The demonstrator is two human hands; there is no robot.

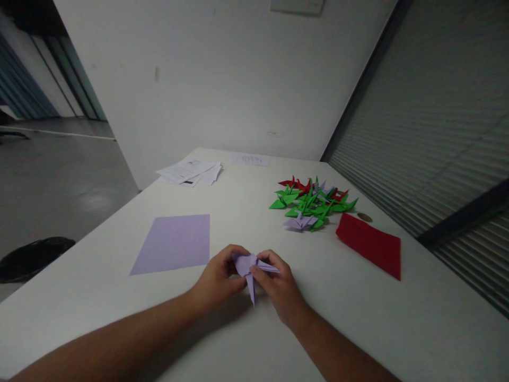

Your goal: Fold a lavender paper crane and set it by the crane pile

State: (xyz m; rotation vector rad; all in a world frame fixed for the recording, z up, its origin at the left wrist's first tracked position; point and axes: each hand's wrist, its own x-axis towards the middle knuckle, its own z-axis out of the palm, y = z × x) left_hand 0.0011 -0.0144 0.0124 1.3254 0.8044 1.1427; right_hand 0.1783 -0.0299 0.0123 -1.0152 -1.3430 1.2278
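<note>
Between my two hands is a partly folded purple origami crane (245, 263), held just above the table. My left hand (219, 277) is closed on its broad left part, thumb below and fingers behind. With thumb and fingers, my right hand (279, 286) pinches it near a narrow point that sticks out to the right. A second narrow point hangs down toward me between the hands. Left of my hands a flat sheet of purple paper (175, 241) lies on the white table.
Several folded cranes in green, red and purple form a pile (310, 204) at the back right. Beside it lie red paper (371, 244) and a small brown disc (365, 217). Printed sheets (189, 171) rest at the back left. A black bin (34, 257) stands on the floor.
</note>
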